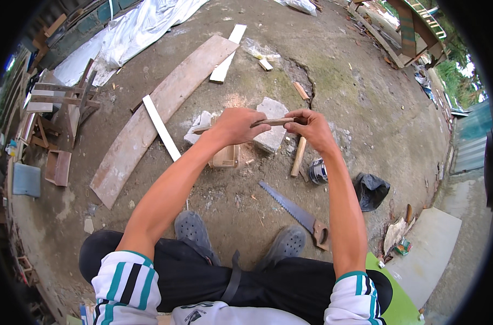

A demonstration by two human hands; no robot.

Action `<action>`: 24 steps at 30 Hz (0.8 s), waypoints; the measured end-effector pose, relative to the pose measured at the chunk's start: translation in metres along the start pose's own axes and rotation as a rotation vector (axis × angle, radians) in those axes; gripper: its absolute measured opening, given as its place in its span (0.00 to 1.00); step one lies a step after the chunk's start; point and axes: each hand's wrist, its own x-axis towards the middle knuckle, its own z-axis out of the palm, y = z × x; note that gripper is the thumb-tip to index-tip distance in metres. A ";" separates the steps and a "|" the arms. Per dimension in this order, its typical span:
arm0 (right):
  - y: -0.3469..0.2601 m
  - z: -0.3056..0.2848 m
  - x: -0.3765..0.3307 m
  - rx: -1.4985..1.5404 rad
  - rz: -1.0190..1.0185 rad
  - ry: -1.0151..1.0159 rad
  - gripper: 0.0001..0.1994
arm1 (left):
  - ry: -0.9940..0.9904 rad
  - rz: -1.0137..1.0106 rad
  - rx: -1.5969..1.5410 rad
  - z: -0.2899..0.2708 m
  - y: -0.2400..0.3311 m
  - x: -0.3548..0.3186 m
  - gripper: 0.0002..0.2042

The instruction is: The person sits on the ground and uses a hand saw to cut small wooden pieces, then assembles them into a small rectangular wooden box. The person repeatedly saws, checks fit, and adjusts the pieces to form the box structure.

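Observation:
A thin strip of wood (274,122) spans the gap between my two hands, held roughly level above the ground. My left hand (238,125) is closed on its left part, and a bit of wood shows beyond the wrist. The right end is pinched between the thumb and fingers of my right hand (311,129). Beneath the hands lie a broken concrete slab (269,140) and a smaller grey chunk (199,128). A small wooden box (225,157), partly hidden by my left forearm, stands among sawdust.
A handsaw (292,207) lies before my right foot. Near my right forearm are a wooden handle (298,157), a paint can (318,171) and a black plastic bag (371,190). Leftward lie a long board (162,108) and a white strip (161,128).

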 end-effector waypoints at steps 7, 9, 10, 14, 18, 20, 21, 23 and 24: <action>-0.019 0.006 -0.001 0.303 0.040 -0.017 0.12 | -0.105 -0.167 -0.081 -0.026 0.006 -0.015 0.17; -0.019 0.008 0.001 0.296 0.018 -0.040 0.12 | -0.130 -0.210 -0.127 -0.029 0.008 -0.017 0.19; -0.019 0.010 0.003 0.301 0.005 -0.053 0.12 | -0.129 -0.230 -0.163 -0.028 0.010 -0.018 0.21; -0.037 0.019 0.000 0.228 0.053 -0.098 0.09 | -0.151 -0.229 -0.309 -0.024 0.027 -0.014 0.24; -0.044 0.025 0.004 0.212 0.071 -0.225 0.07 | -0.128 -0.161 -0.452 -0.012 0.019 -0.014 0.24; -0.043 0.020 0.002 0.189 0.046 -0.279 0.07 | -0.217 -0.181 -0.479 -0.014 0.019 -0.013 0.24; -0.041 0.018 0.003 0.213 0.050 -0.301 0.06 | -0.263 -0.190 -0.490 -0.017 0.020 -0.014 0.25; -0.033 0.016 0.005 0.261 0.057 -0.346 0.06 | -0.251 -0.174 -0.591 -0.018 0.022 -0.014 0.26; -0.032 0.017 0.005 0.290 0.037 -0.352 0.06 | -0.245 -0.168 -0.642 -0.019 0.024 -0.014 0.27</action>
